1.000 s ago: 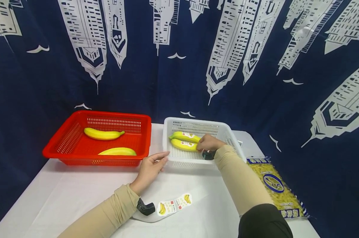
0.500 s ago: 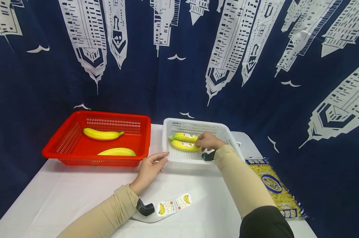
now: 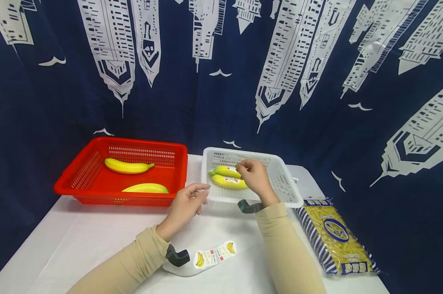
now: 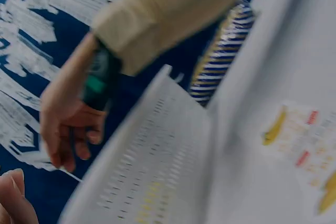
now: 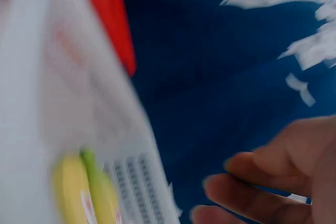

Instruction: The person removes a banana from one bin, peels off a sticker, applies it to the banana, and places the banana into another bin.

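Two yellow bananas [image 3: 228, 182] with white labels lie side by side in the white plastic basket [image 3: 287, 192]. Above them my right hand [image 3: 257, 179] is raised, its fingers loosely bent. The right wrist view shows nothing between those fingers [image 5: 252, 198], apart from the bananas below. My left hand [image 3: 182, 207] is by the basket's front left corner, fingers relaxed and holding nothing; whether the fingertips touch the rim I cannot tell. Two more bananas [image 3: 128, 166] lie apart in the red plastic basket [image 3: 114, 197], without visible labels.
On the white table [image 3: 107, 237] in front lies a label sheet [image 3: 214, 255] with printed bananas, its backing partly by my left wrist. A blue and yellow bag [image 3: 335, 239], apparently of pasta, lies at the right edge. A dark blue patterned cloth [image 3: 206, 106] hangs behind.
My right hand has let go of the front banana in the white basket and lifted up from it. The bananas stay in place; my left hand has barely moved.
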Action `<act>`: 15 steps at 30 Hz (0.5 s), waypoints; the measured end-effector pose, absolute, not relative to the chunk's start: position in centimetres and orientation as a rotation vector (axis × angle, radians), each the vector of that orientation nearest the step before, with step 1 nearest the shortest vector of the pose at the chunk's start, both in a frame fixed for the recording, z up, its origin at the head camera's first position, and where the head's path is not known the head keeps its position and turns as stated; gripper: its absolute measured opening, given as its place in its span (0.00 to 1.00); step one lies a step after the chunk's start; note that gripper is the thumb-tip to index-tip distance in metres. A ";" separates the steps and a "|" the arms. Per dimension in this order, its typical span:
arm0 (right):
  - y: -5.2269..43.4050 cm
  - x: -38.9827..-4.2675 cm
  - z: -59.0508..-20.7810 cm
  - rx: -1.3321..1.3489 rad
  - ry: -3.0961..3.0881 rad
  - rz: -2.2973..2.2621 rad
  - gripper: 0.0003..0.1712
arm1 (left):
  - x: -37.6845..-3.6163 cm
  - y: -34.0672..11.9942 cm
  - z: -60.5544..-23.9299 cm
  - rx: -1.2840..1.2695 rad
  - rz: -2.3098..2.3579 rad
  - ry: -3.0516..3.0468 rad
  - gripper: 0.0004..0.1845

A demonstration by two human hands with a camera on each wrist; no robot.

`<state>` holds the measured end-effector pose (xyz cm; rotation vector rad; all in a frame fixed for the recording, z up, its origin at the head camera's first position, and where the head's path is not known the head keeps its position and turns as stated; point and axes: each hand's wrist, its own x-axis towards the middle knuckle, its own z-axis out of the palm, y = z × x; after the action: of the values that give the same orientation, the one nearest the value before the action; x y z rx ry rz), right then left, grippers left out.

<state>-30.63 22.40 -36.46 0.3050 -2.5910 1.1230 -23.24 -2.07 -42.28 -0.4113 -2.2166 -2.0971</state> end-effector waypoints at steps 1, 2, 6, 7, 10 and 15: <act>21.8 -29.9 -36.6 0.303 -2.538 1.140 0.12 | -23.1 -2.4 -41.6 -0.429 -2.099 -2.203 0.13; 21.2 -29.2 -36.7 0.309 -2.495 1.150 0.11 | -23.1 -2.8 -40.8 -0.448 -2.095 -2.189 0.13; 18.7 -27.2 -37.4 0.380 -2.397 1.090 0.08 | -23.5 -5.1 -38.2 -0.512 -2.081 -2.129 0.14; 18.2 -26.9 -37.6 0.397 -2.375 1.051 0.06 | -23.6 -5.8 -37.6 -0.515 -2.078 -2.115 0.14; 16.5 -26.3 -38.2 0.442 -2.298 0.949 0.04 | -24.2 -8.3 -36.1 -0.496 -2.096 -2.065 0.15; 13.1 -25.3 -39.4 0.631 -2.222 0.788 0.05 | -24.9 -13.4 -34.7 -0.420 -2.130 -1.996 0.18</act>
<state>-25.33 13.14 -39.41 0.6312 -2.2220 0.7879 -24.86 -13.37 -34.70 -0.4203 -1.9963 -2.1301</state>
